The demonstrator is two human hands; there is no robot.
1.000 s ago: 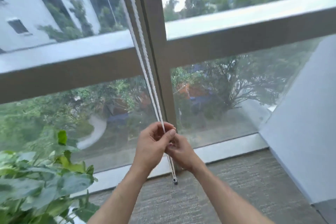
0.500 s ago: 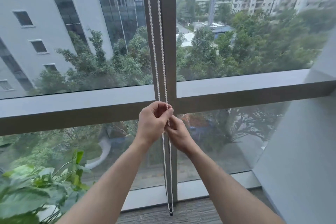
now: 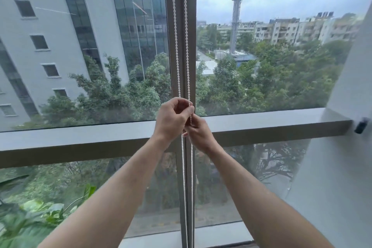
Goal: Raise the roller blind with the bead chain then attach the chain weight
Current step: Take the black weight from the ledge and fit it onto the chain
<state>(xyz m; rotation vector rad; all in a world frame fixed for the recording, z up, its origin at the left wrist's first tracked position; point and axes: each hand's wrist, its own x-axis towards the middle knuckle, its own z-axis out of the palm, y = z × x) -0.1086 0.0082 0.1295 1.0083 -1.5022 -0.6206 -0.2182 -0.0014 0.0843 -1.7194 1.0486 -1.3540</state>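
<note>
A white bead chain (image 3: 186,46) hangs as two strands in front of the dark vertical window post (image 3: 180,26). My left hand (image 3: 173,117) is closed around the chain at the height of the horizontal window bar. Just below and to the right, my right hand (image 3: 198,132) pinches the same strands. Below the hands the chain runs on down and out of the bottom of the view, so its lower end is hidden. The blind itself is out of view above.
A grey horizontal window bar (image 3: 271,125) crosses the glass at hand height. A leafy green plant (image 3: 40,217) stands at the lower left. A pale wall (image 3: 342,147) with a small dark fitting (image 3: 361,126) closes the right side.
Both hands have climbed up the chain, from near the floor to the horizontal bar. The view has tilted upward, so the chain's bottom end has dropped out of sight.
</note>
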